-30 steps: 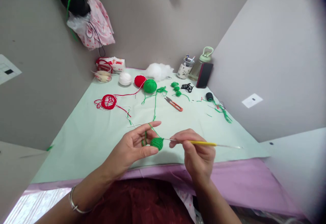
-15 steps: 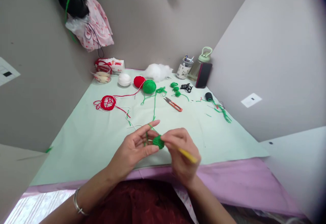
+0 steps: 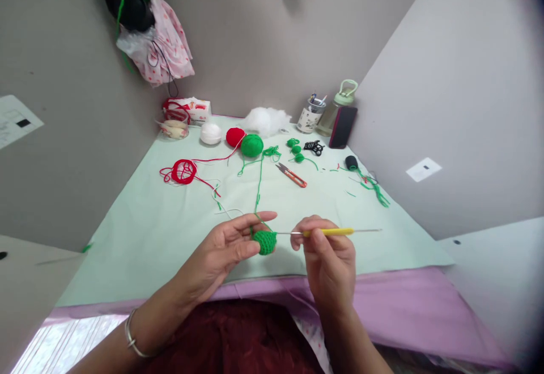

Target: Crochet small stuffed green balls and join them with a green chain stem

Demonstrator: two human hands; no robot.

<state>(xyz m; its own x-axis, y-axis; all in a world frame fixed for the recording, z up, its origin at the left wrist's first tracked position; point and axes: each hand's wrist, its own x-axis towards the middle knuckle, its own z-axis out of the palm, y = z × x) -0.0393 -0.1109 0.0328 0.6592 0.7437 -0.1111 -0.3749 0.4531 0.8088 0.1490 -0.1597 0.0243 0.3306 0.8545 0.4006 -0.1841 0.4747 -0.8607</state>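
Observation:
My left hand (image 3: 229,249) pinches a small, rounded green crochet piece (image 3: 266,242) between thumb and fingers. Green yarn (image 3: 259,187) runs from the table over the raised index finger to the piece. In my right hand (image 3: 329,255) is a crochet hook (image 3: 335,232) with a yellow grip, held level between thumb and fingers. The hook's thin metal shaft reaches left to the top edge of the green piece; its tip is hidden there. Its other metal end points right. A green yarn ball (image 3: 252,145) lies farther back on the table.
Orange-handled thread snips (image 3: 291,175) lie beyond my hands. A loose red yarn coil (image 3: 183,171) is at left. Along the back are a white yarn ball (image 3: 211,134), a red yarn ball (image 3: 235,136), white stuffing (image 3: 267,121), a pen holder (image 3: 310,117) and a phone (image 3: 343,127).
My right hand has moved right, away from the green piece, and turned, so the hook now lies level with more shaft showing. The view has shifted slightly.

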